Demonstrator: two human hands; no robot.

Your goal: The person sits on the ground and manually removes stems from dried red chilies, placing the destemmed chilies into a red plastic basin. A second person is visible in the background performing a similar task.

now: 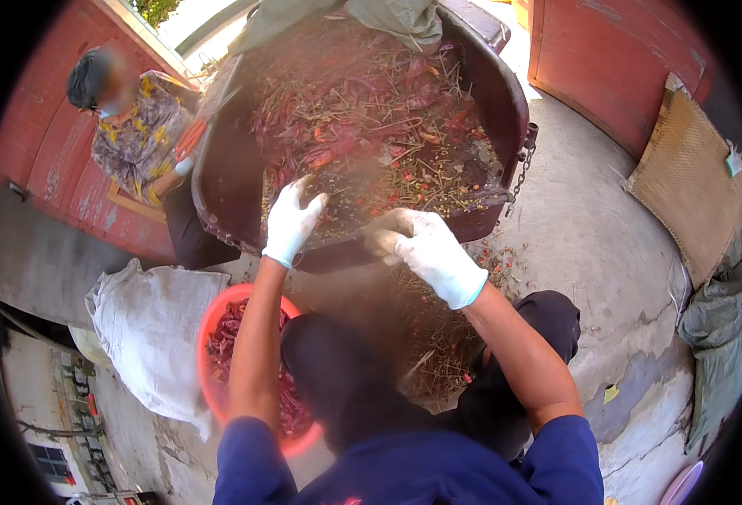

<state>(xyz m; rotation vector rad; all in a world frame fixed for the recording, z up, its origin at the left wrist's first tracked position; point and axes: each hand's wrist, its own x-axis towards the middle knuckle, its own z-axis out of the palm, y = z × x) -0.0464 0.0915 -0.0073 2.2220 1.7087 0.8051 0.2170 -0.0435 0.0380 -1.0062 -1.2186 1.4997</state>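
Observation:
My left hand [293,222], in a white glove, hovers over the near edge of a dark red metal cart bed [219,181] with thumb and fingers apart, nothing in them. At the same edge, my right hand [430,255], also gloved, has bent fingers with stained tips. They are blurred, so whether anything is between them is unclear. Inside the cart lies a heap of dried red chili peppers [345,126], mixed with stems, seeds and bits. Beside my left forearm, an orange-red basin [211,383] holds more dried chilies [226,341], partly hidden by my arm and knee.
Another person [139,126] sits left of the cart, one gloved hand near its side. A white sack [156,328] lies by the basin. Stems and debris [438,353] cover the floor between my knees. A chain [520,178] hangs at the cart's right corner; a woven mat [691,181] leans further right.

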